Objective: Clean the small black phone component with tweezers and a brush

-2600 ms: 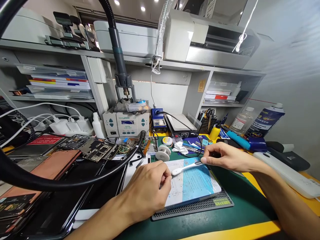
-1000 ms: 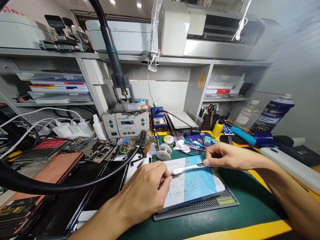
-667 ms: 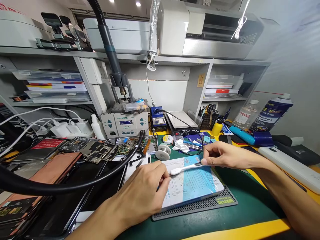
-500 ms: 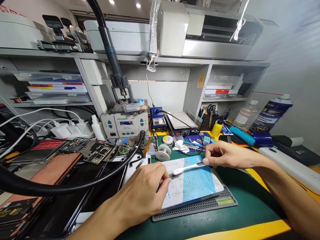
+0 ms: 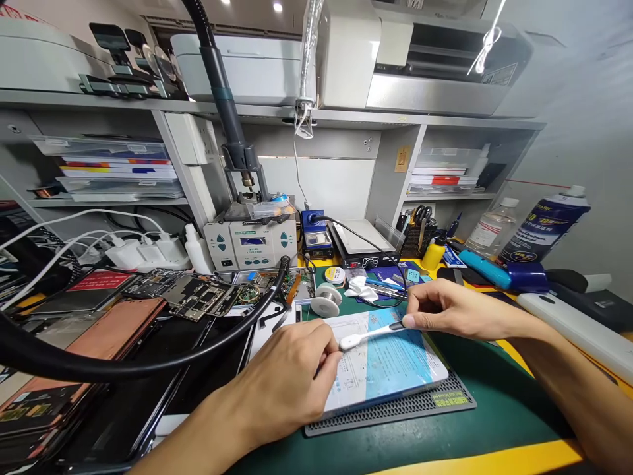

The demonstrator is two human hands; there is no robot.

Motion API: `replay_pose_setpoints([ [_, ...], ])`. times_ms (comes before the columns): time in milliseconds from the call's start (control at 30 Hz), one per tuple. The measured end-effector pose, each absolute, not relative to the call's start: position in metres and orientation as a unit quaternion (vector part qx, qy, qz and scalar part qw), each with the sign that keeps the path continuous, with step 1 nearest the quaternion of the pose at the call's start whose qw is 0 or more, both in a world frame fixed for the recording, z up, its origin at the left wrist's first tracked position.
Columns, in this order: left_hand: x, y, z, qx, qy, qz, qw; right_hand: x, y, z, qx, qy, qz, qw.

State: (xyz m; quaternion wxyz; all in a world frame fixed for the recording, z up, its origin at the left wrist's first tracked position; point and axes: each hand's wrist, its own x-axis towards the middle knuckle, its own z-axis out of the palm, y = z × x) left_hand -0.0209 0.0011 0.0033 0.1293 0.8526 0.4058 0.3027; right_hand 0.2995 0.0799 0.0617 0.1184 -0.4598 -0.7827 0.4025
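Observation:
Between the thumb and fingers of my right hand [image 5: 438, 307] is the dark end of a white toothbrush [image 5: 373, 334]. Its head points left, close to the fingertips of my left hand [image 5: 301, 366]. That left hand is closed in a pinch at the left part of a blue-and-white printed box [image 5: 395, 369]; whatever the fingers hold is too small or hidden to make out. Under the box lies a grey perforated mat [image 5: 390, 419] on a green work mat [image 5: 499, 396].
A black hose [image 5: 163, 369] arcs across the left side, over phones and circuit boards [image 5: 192, 297]. Behind the box stand a solder spool [image 5: 326, 301], a hot-air station [image 5: 252, 244] and a flat heating plate [image 5: 363, 237]. Bottles and a spray can [image 5: 541, 224] stand at right.
The whole view has shifted slightly to the right. Both hands keep nearly the same pose, with the toothbrush head still beside my left fingertips.

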Motion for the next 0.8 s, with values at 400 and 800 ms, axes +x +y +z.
replay_pose_setpoints([
  [400, -0.0200, 0.0022, 0.0030, 0.850, 0.402, 0.316, 0.124, 0.3019, 0.0807, 0.0569, -0.469, -0.785, 0.385, 0.121],
  [800, -0.0201, 0.0013, 0.0039, 0.852, 0.400, 0.311, 0.130, 0.3014, 0.0798, 0.0573, -0.475, -0.782, 0.387, 0.113],
])
